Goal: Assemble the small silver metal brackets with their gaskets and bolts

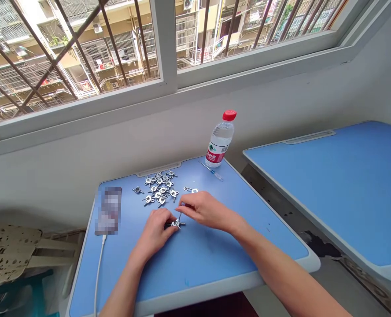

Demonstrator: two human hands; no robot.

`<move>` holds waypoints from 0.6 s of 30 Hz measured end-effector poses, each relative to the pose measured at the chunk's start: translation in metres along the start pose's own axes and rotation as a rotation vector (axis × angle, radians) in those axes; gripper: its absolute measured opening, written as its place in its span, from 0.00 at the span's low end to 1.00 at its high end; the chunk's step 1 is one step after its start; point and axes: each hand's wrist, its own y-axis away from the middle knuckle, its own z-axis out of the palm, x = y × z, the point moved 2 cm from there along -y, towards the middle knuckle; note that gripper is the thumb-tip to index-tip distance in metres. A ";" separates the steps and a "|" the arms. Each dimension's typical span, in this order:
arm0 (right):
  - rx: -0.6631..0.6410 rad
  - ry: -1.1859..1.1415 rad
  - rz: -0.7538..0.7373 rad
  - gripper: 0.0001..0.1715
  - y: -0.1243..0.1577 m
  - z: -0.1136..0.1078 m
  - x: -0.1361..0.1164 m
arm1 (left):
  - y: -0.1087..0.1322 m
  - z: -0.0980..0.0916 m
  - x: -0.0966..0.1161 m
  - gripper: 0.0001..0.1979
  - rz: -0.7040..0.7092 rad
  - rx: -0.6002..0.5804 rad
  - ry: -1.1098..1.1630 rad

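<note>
My left hand (pixel 159 224) rests on the blue desk, thumb and fingers closed on a small silver metal fitting (pixel 176 223) with short prongs. Just above it, my right hand (pixel 200 207) is pinched around the top of a thin metal rod (pixel 179 217). The rod's lower end meets the fitting; whether it is a part of it I cannot tell. Beyond my hands lies a loose pile of similar metal fittings (pixel 159 190). A flat metal piece (pixel 194 190) lies just behind my right hand, partly covered by it.
A water bottle (pixel 219 143) with a red cap stands at the desk's far right corner, beside a thin tool with a clear blue handle (pixel 215 174). On the left lies a phone (pixel 108 211) with a white cable (pixel 99 273). A second blue desk (pixel 341 176) stands to the right, across a gap.
</note>
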 end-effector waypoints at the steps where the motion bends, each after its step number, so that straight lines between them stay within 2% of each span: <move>1: 0.025 0.012 -0.006 0.18 0.000 0.001 0.000 | 0.000 0.000 0.000 0.05 0.001 0.000 -0.004; 9: 0.123 0.025 0.008 0.23 -0.001 0.008 0.002 | 0.001 0.000 0.001 0.04 0.004 0.016 -0.006; 14: 0.092 -0.156 -0.012 0.10 -0.001 0.006 -0.006 | 0.001 0.000 0.000 0.04 0.005 0.024 0.003; 18: 0.046 -0.213 -0.020 0.08 -0.001 0.004 -0.011 | 0.002 -0.001 0.000 0.04 -0.015 0.017 -0.010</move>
